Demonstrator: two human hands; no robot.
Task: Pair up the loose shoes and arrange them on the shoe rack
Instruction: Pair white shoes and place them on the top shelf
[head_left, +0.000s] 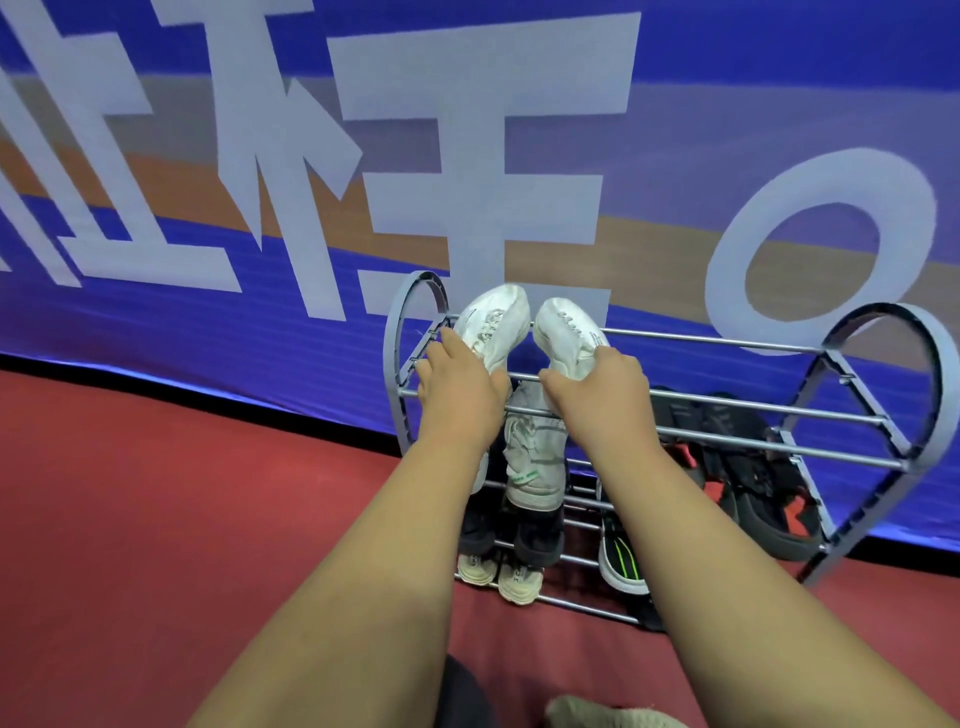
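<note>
Grip: left hand (460, 397) round left white shoe (496, 317), right hand (602, 392) round right white shoe (563, 330), heels hidden.

Probably an indoor sports hall or event venue; the view is narrow, so not certain. Directly behind the shoe rack (727, 344): a long blue banner (701, 78) with huge pale characters and orange and grey bands, standing like a barrier. Under and in front of the rack: dull red, matte court-type floor (156, 493). On the rack: white trainers (493, 319), other sports shoes.
</note>
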